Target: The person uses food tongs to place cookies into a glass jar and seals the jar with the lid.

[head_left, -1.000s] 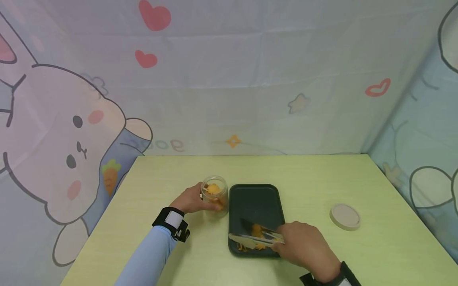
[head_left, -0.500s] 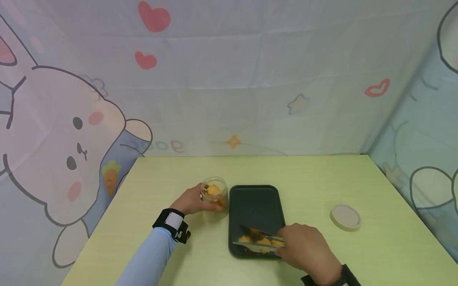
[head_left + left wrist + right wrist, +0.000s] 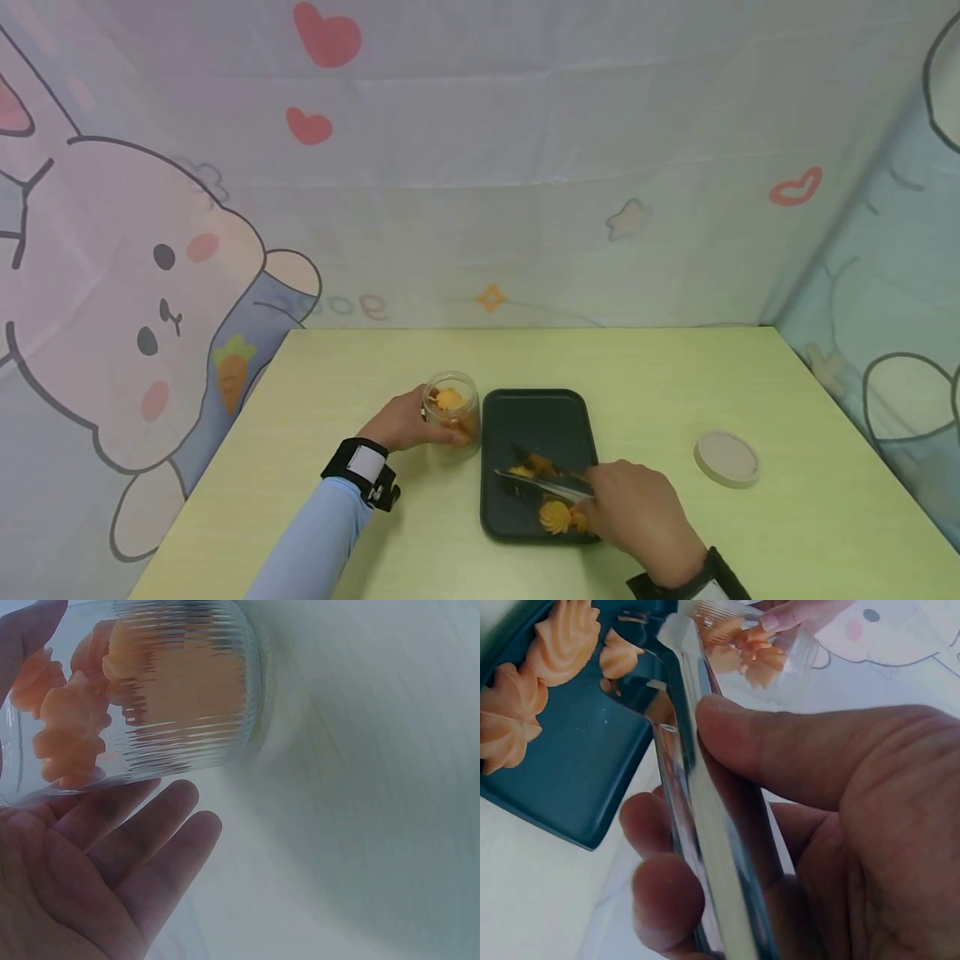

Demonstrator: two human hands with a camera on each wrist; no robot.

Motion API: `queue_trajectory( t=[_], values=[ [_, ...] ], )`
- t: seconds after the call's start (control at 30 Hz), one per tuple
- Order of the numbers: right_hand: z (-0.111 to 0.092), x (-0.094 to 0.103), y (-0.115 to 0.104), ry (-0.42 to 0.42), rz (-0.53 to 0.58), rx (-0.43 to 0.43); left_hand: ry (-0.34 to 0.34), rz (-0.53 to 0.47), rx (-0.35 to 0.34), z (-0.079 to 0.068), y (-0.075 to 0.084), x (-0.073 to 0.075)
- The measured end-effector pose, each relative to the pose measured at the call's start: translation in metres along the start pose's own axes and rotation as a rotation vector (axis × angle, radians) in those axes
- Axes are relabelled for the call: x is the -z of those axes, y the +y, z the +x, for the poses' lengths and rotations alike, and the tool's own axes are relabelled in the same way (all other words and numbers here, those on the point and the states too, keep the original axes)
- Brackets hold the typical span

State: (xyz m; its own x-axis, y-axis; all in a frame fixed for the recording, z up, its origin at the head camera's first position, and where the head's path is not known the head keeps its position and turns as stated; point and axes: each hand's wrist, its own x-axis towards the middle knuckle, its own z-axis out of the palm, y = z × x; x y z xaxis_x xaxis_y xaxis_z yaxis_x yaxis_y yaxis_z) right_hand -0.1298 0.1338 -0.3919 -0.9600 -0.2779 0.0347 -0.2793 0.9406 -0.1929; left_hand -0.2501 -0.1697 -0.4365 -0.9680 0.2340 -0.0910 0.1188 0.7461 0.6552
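Observation:
My left hand (image 3: 405, 421) holds a clear glass jar (image 3: 465, 429) by its side, thumb in front. In the left wrist view the jar has ridged glass and orange swirl cookies (image 3: 71, 739) inside; some of the fingers lie spread below it. The jar's mouth is uncovered. My right hand (image 3: 637, 508) grips metal tongs (image 3: 547, 486) over the near half of a dark green tray (image 3: 536, 417). Several piped cookies (image 3: 555, 517) lie there. In the right wrist view the tongs' tips are close to a small cookie (image 3: 619, 656), beside two larger cookies (image 3: 566, 641).
A round beige lid (image 3: 727, 458) lies on the pale yellow table (image 3: 645, 375) at the right. The jar stands right beside the tray's left edge. Behind the table hangs a printed cloth (image 3: 480, 167) with a rabbit and hearts.
The tongs have shifted a little toward the far side of the tray, and a cookie near the front edge now shows plainly. The left hand and jar have stayed put.

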Motion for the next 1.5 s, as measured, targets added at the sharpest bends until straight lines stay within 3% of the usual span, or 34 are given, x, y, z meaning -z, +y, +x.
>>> queue_trajectory(
  t=[0.57, 0.97, 1.5],
  values=[
    [0.007, -0.009, 0.006, 0.055, 0.016, -0.029, -0.009, 0.011, -0.013, 0.001, 0.004, 0.001],
    [0.010, 0.002, 0.009, 0.058, 0.036, -0.042, -0.010, 0.012, -0.012, 0.001, 0.003, 0.001],
    [0.015, 0.028, 0.007, 0.206, -0.001, 0.039, -0.010, 0.023, -0.015, 0.001, 0.000, 0.001]
  ],
)
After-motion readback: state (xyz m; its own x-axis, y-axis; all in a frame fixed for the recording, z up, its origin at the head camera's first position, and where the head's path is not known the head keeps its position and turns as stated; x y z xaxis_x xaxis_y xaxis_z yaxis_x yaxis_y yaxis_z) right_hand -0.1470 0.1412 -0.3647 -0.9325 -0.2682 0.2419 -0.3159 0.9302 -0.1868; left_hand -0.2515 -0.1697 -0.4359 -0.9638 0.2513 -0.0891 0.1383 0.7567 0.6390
